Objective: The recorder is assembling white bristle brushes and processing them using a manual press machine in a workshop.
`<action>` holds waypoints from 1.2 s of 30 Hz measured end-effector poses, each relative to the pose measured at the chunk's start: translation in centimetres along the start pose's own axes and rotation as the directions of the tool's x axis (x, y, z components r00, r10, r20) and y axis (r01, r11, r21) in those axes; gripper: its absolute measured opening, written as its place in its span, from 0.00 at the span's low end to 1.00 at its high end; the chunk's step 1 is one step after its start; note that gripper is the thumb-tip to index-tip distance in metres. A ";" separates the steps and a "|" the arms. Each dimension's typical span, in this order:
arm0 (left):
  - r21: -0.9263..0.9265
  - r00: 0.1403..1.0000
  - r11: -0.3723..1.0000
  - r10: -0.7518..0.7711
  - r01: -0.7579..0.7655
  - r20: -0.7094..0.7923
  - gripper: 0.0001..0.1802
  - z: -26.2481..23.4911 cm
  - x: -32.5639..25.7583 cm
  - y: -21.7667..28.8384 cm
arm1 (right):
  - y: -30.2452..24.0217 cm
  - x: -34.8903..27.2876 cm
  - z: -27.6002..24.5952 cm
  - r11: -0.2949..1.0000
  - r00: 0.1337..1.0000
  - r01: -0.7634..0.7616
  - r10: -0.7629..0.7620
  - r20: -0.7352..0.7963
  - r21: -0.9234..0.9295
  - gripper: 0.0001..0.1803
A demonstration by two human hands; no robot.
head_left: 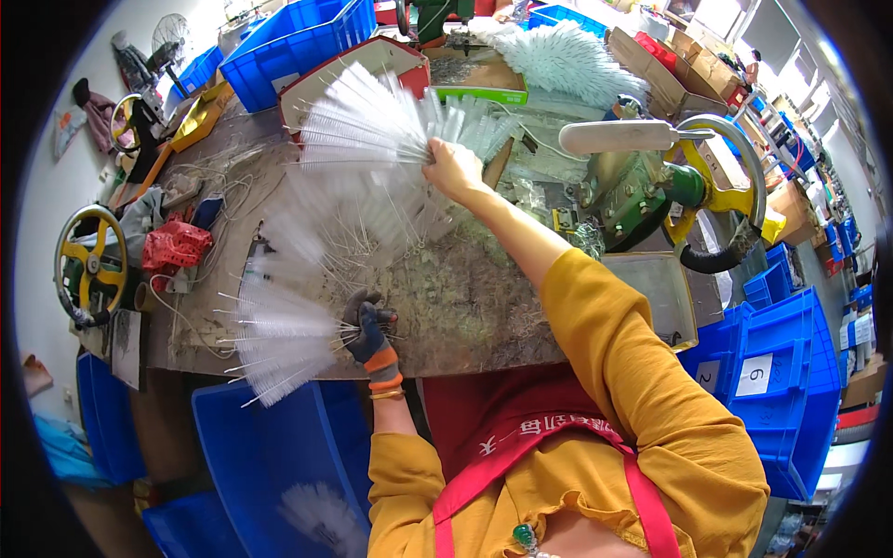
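The left hand (370,327), in a dark glove with an orange cuff, is closing its fingers around the wire stems of a brush fan (279,339). That fan is spreading out to the left, white bristles over the near edge of the bench (465,298) and partly above the blue bin (270,446) below.

The right hand (453,167), bare, is reaching far across the bench, fingers curled tight on the stems of a second, bigger fan (372,126). Its bristles are splaying up and left, in front of the red tray (372,56). Below it, a blur of white brushes (363,219) is hanging over the middle of the bench; I cannot tell whether those are lying loose or belong to the held bunch.

Right of the raised hand, a green machine (642,191) is sitting with a yellow guard (726,181) and a pale lever handle (619,137) sticking out towards the hand. A grey metal tray (660,298) is lying just in front of it. At the far edge, a heap of pale fluffy brushes (567,56) is resting beside cardboard. A yellow wheel (90,265) is standing at the bench's left end, with a red mesh bag (175,246) near it. More blue bins are stacking up at the right (781,372) and at the back (298,42).
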State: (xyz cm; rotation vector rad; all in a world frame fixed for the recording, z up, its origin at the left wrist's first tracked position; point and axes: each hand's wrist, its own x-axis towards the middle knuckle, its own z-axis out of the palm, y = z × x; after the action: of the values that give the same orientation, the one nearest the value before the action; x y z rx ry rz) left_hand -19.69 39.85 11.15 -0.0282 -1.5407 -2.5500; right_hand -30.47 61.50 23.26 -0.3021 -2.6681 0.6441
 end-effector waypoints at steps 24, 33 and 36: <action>0.285 0.956 0.930 0.271 -0.231 -0.110 0.15 -2.8 0.4 -5.1 | 4.3 -17.8 4.9 0.873 0.989 -0.029 -0.046 0.141 0.486 0.06; -0.254 0.919 0.902 -0.381 0.348 -0.097 0.16 3.1 -2.4 4.0 | -2.3 -16.7 -2.9 0.743 0.962 -0.112 -0.086 0.260 0.660 0.10; -0.316 0.945 0.915 -0.301 0.250 -0.125 0.12 5.0 -3.8 5.6 | -2.3 -16.8 -3.3 0.749 0.977 -0.031 -0.117 0.179 0.662 0.10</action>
State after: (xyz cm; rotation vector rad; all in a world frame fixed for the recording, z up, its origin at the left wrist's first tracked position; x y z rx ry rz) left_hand -15.41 42.18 18.02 0.3916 -1.1594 -2.8913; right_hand -14.15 55.87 21.84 0.0383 -2.4063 1.6229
